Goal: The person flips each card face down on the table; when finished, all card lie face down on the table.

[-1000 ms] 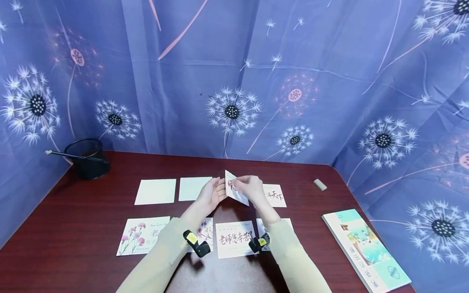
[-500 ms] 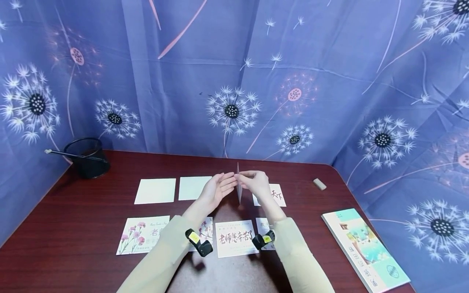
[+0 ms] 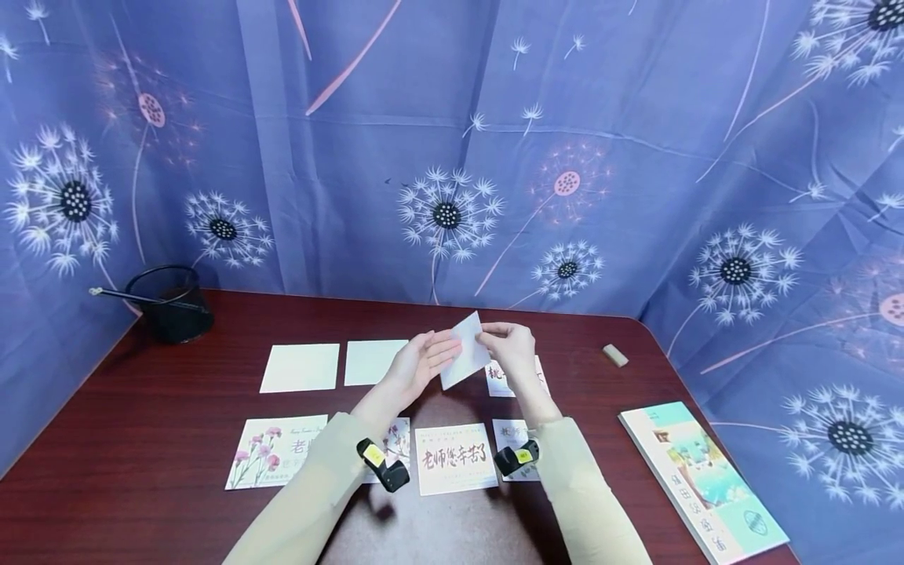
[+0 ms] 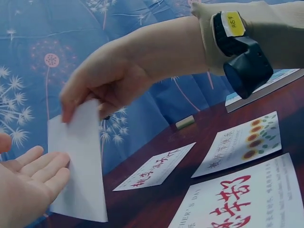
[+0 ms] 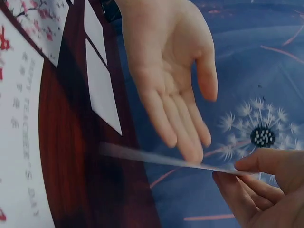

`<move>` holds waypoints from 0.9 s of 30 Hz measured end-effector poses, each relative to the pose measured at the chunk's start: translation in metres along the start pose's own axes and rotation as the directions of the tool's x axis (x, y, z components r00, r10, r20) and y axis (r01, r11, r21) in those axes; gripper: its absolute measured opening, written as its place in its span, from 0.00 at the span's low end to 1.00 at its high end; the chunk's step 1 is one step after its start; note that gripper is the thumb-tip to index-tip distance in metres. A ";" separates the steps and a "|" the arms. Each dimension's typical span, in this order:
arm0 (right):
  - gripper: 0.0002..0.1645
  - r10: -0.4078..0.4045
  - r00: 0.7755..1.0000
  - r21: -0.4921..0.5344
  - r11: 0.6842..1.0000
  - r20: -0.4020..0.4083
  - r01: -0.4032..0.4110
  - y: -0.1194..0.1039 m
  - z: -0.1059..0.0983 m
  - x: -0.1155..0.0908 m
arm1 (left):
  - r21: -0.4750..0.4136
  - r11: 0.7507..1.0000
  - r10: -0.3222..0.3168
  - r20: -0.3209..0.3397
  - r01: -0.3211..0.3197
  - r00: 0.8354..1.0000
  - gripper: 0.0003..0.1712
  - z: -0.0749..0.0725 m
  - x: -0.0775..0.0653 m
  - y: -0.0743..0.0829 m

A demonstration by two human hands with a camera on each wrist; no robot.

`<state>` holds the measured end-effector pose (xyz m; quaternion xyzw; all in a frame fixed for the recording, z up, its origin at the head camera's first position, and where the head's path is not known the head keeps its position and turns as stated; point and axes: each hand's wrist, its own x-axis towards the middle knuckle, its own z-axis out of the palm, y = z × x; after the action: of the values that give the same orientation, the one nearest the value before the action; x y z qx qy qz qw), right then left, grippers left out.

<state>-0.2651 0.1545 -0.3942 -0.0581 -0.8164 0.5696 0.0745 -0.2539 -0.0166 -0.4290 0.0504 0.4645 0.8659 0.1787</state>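
Note:
Above the middle of the table, my right hand (image 3: 515,345) pinches a card (image 3: 464,362) by its right edge, thumb against fingers, and its plain white side faces me. My left hand (image 3: 415,367) is palm up with straight fingers at the card's left side. In the left wrist view those fingers (image 4: 47,168) overlap the card; whether they touch it I cannot tell. Behind the right hand lies a card with red lettering (image 4: 156,166). Nearer me are a red-lettered card (image 3: 455,463), a sunflower card (image 4: 242,142), a pink-flower card (image 3: 271,455) and a partly hidden blossom card (image 3: 401,447).
Two blank white cards, one left (image 3: 300,369) and one right (image 3: 370,361), lie at the back left. A black pot (image 3: 176,310) with a stick across it stands in the left corner. An eraser (image 3: 615,355) and a book (image 3: 706,479) lie on the right.
The held card has swung round from showing its printed side, through edge-on, to its plain side. My right hand has shifted right; the left fingers have extended somewhat.

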 end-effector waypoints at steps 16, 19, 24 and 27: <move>0.24 0.251 0.960 0.141 0.953 0.123 -0.267 0.046 -0.005 0.019 | 0.081 0.988 -0.123 -0.090 0.130 0.988 0.31 -0.034 -0.008 0.003; 0.24 0.268 0.954 0.132 0.949 0.135 -0.285 0.050 0.002 0.020 | 0.089 0.985 -0.139 -0.092 0.148 0.986 0.31 -0.036 -0.008 0.000; 0.23 0.284 0.949 0.085 0.951 0.135 -0.297 0.053 0.012 0.020 | 0.110 0.982 -0.146 -0.096 0.156 0.985 0.31 -0.036 -0.008 -0.002; 0.23 0.269 0.955 0.072 0.958 0.125 -0.279 0.058 0.016 0.022 | 0.106 0.981 -0.152 -0.111 0.163 0.982 0.31 -0.036 -0.008 -0.002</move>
<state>-0.2888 0.1639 -0.4530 -0.1347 -0.7772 0.6126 -0.0496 -0.2551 -0.0469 -0.4500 -0.0209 0.5245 0.8223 0.2195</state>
